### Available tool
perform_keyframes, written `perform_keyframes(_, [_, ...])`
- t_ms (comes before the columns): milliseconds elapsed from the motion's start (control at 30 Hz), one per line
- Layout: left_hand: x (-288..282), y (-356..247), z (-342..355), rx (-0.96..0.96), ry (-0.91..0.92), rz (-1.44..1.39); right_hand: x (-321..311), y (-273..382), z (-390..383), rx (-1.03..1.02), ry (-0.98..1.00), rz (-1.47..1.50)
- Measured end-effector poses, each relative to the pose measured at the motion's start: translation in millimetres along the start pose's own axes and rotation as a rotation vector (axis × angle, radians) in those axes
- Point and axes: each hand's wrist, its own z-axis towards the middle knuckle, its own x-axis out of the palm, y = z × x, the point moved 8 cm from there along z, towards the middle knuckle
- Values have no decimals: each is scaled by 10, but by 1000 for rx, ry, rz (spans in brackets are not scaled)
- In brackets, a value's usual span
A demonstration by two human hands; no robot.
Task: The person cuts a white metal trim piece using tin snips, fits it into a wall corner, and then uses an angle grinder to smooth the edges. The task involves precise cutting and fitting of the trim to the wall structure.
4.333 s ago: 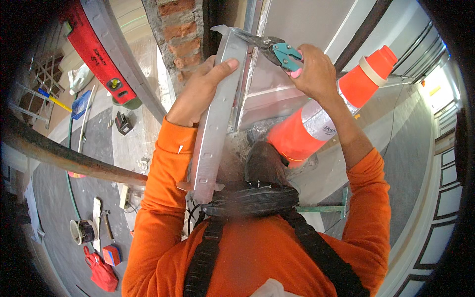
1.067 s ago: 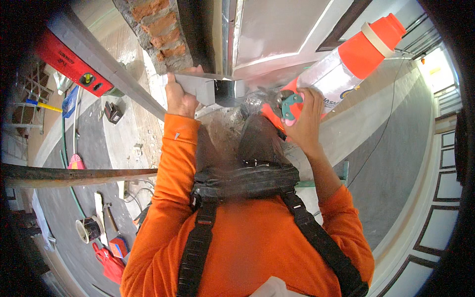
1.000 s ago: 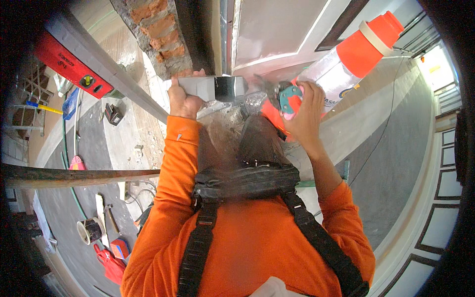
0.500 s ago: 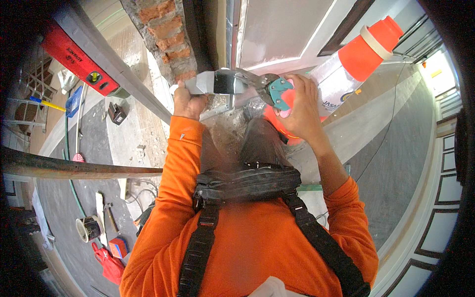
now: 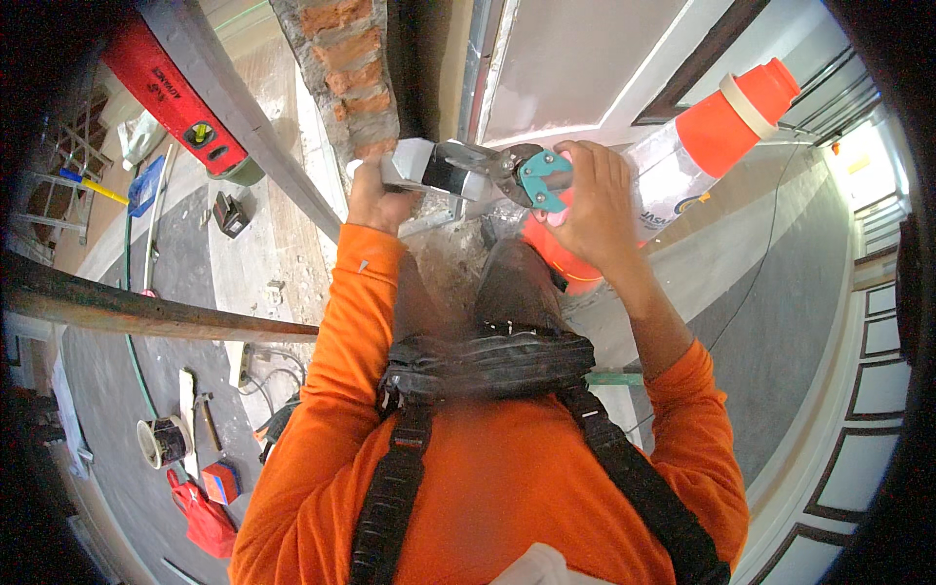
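Observation:
My left hand (image 5: 378, 203) is closed around one end of a short white metal channel (image 5: 409, 163), held above my knees. My right hand (image 5: 600, 210) grips a pair of tin snips (image 5: 536, 180) with teal and pink handles. The snips point left, and their blades lie at the channel's right end. I cannot tell how deep the metal sits between the blades. Below and right of the snips is the orange base of a traffic cone (image 5: 702, 141), tilted toward the upper right in this view.
A rough brick column (image 5: 353, 78) stands ahead. At left are a red spirit level (image 5: 171, 102) against a metal post, and a long dark bar (image 5: 156, 315). On the floor lie a hammer (image 5: 208, 424), a round tub (image 5: 164, 442) and a red bag (image 5: 205, 517).
The channel has tilted, its right end now lower, and the snips have shifted slightly left with it. Both hands keep their grip. The whole view has turned a little.

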Motion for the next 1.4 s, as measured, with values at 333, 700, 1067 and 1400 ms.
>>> perform_keyframes(333, [277,-21,-320,14,103,-110,138,-155,14,66,31,-56])
perform_keyframes(700, [315,-34,-391,47,20,-52,60,78,119,12,-10,7])
perform_keyframes(1067, [224,-137,-271,71,23,29,307,-201,52,116,146,24])
perform_keyframes(1400, [61,-182,-99,76,9,94,292,-111,71,35,198,87])
